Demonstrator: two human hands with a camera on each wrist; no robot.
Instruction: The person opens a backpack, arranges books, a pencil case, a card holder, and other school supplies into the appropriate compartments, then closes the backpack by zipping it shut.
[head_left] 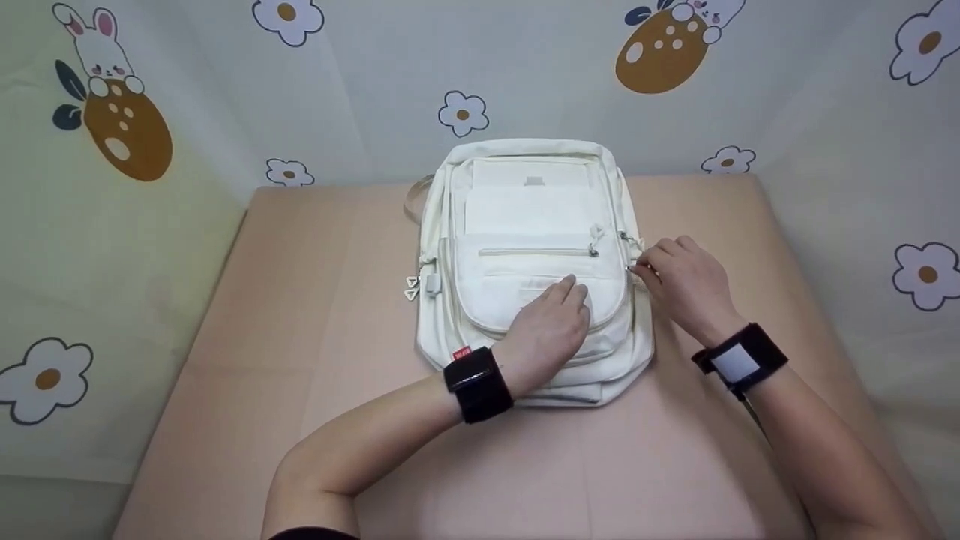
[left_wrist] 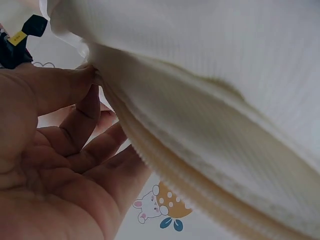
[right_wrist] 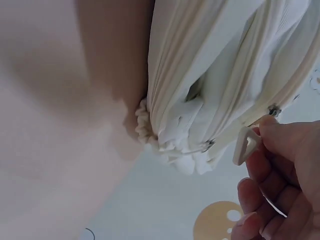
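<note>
A white backpack (head_left: 540,210) lies on the table, front side up. My left hand (head_left: 551,330) reaches across its lower front. In the left wrist view, the thumb and a finger of that hand (left_wrist: 65,135) pinch the fabric edge at one end of a cream zipper tape (left_wrist: 180,185); a gap shows beside the tape. At the backpack's right side, my right hand (head_left: 686,281) pinches a zipper pull. This triangular zipper pull (right_wrist: 246,146) sticks out between thumb and forefinger in the right wrist view, near a metal slider (right_wrist: 273,110).
A short front zipper (head_left: 536,252) crosses the backpack's middle. Triangular pulls (head_left: 411,288) hang at its left side, and a red tag (head_left: 461,352) sits by my left wrist. The pinkish table (head_left: 322,300) meets a patterned cloth backdrop (head_left: 375,90) behind and at both sides.
</note>
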